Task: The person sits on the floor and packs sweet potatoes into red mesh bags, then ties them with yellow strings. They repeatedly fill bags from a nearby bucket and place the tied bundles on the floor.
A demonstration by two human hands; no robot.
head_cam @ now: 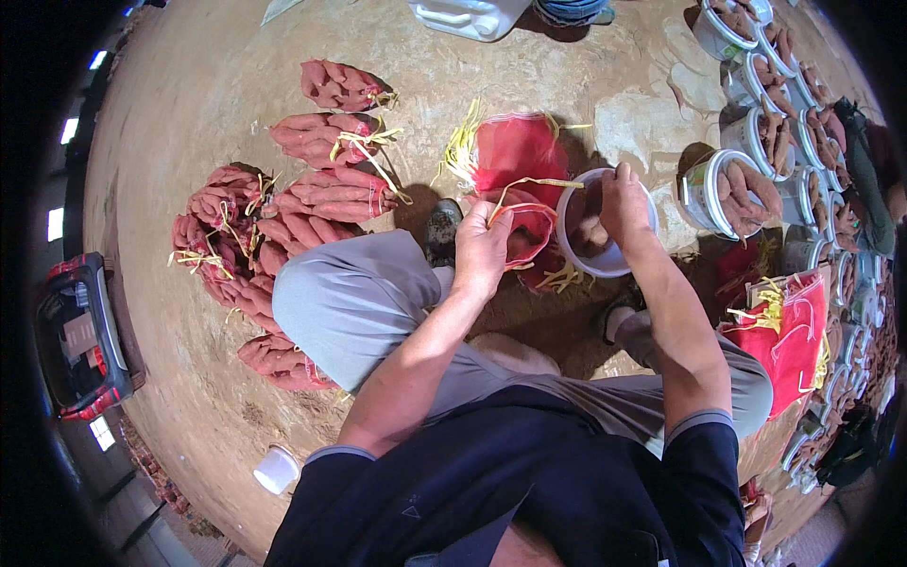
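My left hand [482, 248] grips the rim of a red mesh bag [531, 237], whose mouth is spread wide; a yellow tie hangs from it. My right hand [625, 202] reaches into a white plastic bucket [655, 220] just right of the bag, its fingers partly hidden at the inner wall. Sweet potatoes [592, 230] lie in the bucket. Whether my right hand holds one, I cannot tell. Beyond my left hand, flat red mesh bags [521, 149] with yellow ties lie on the floor. Filled, tied mesh bags of sweet potatoes [333, 195] lie left of them.
Buckets heaped with sweet potatoes [744, 191] stand in rows at the right. A stack of red mesh bags [786, 333] lies beside my right knee. A white jerrycan [468, 18] stands at the far edge, a small white tub [276, 470] at lower left.
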